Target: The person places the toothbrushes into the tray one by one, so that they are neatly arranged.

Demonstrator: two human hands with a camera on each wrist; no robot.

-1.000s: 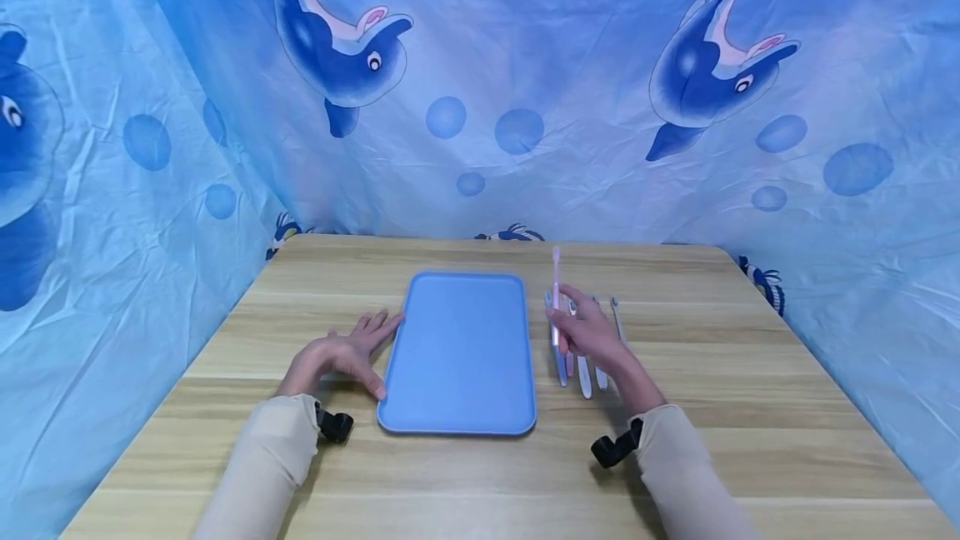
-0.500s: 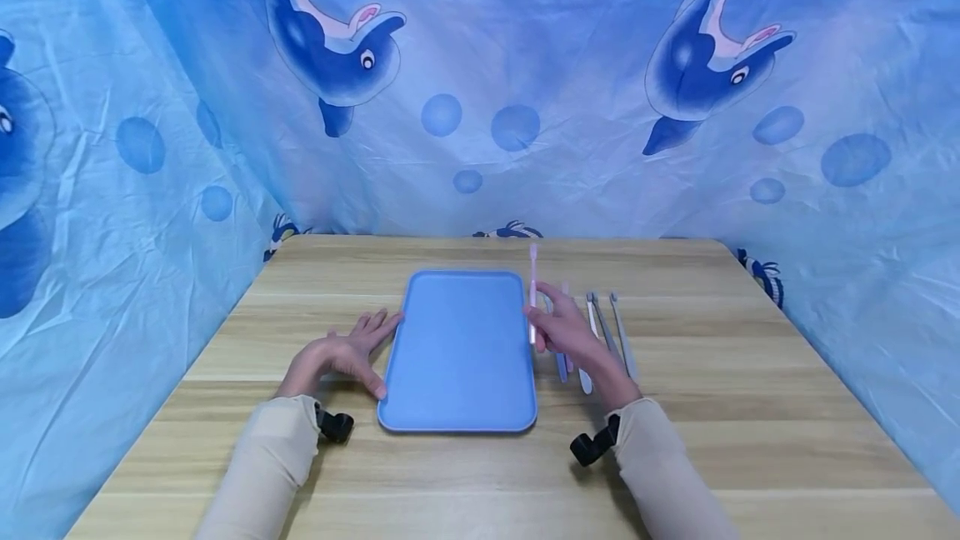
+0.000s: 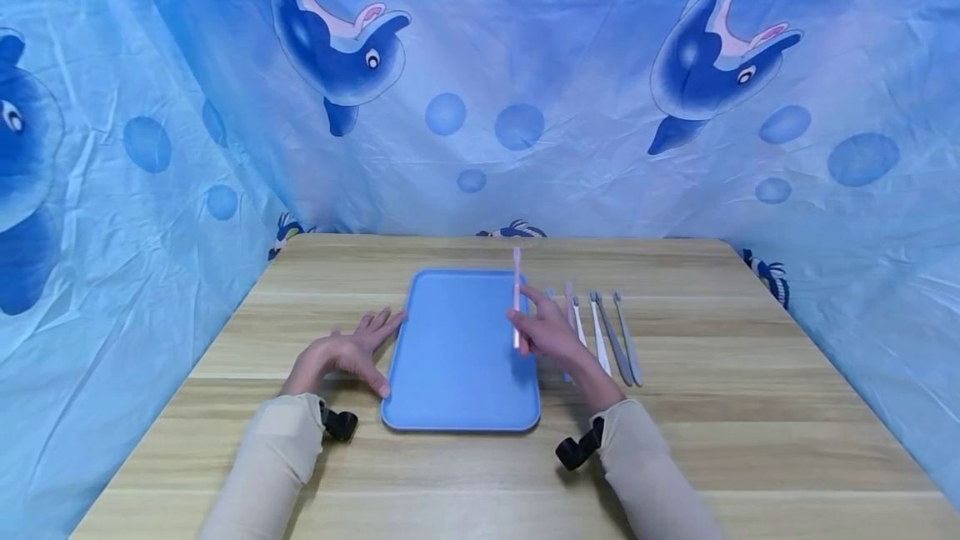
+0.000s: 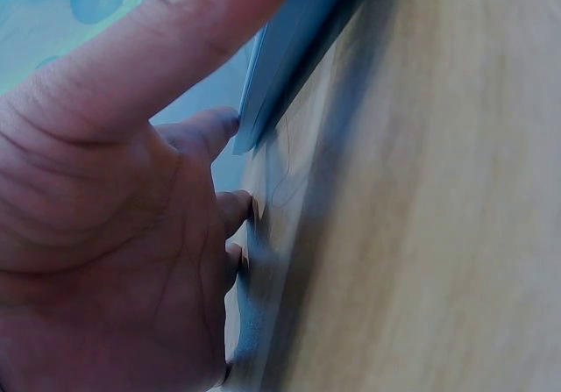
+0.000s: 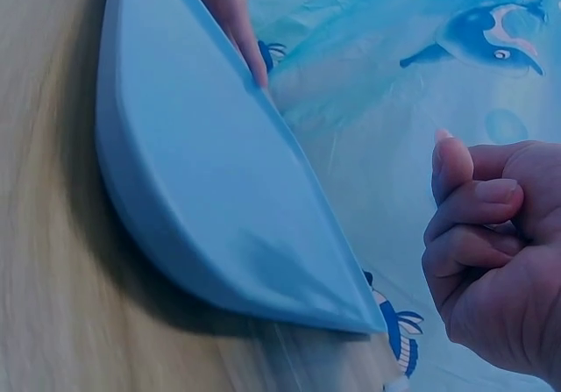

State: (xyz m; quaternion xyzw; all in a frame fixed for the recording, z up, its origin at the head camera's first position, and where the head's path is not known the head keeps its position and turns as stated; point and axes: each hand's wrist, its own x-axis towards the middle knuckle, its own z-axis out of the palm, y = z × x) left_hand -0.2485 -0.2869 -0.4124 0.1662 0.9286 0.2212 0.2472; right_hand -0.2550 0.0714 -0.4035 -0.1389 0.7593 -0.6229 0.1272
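Observation:
My right hand pinches a pink toothbrush between thumb and fingers, bristle end pointing away, above the right side of a blue rectangular tray. In the right wrist view that hand's fingers are curled in, and the brush itself is hidden. A shadow of the hand falls on the tray. With thumb and fingers spread wide, my left hand touches the tray's left edge. The left wrist view has its thumb and fingertips right at the tray's rim, palm holding nothing.
Right of the tray, several more toothbrushes lie side by side on the wooden table, among them a white one and grey ones. My right forearm partly covers the row. A blue dolphin-print curtain rises behind the table.
My right hand has moved left with the pink toothbrush, from over the row of brushes to over the tray's right side. The left hand has stayed at the tray's edge.

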